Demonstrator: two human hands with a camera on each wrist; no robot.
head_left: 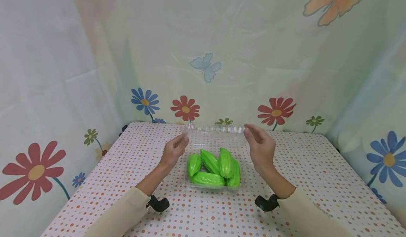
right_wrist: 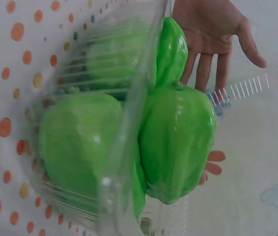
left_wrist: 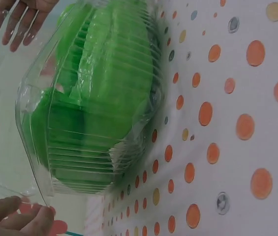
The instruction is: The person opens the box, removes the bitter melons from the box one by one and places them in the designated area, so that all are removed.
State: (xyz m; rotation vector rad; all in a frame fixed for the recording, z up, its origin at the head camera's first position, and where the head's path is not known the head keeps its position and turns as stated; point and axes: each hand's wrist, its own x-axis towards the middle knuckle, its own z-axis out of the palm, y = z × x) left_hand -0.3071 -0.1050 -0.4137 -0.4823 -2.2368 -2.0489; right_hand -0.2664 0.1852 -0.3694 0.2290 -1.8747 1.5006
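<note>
A clear plastic clamshell box (head_left: 215, 187) stands on the table with its transparent lid (head_left: 215, 128) raised at the far side. Several glossy green star fruits (head_left: 207, 179) lie in its base; in the right wrist view a star fruit (right_wrist: 178, 142) rises above the rim. At the lid's left edge is my left hand (head_left: 174, 149), fingertips by the corner. My right hand (head_left: 262, 147) is at the opposite edge, thumb and fingertips close to the plastic. In the wrist views the opposite hands show extended, spread fingers. Whether fingertips press the lid is hard to see.
A dotted cloth covers the table (head_left: 104, 198). Fabric with printed flowers and butterflies hangs as a backdrop (head_left: 152, 46) behind and on both sides. Black straps with small dark devices sit on both wrists.
</note>
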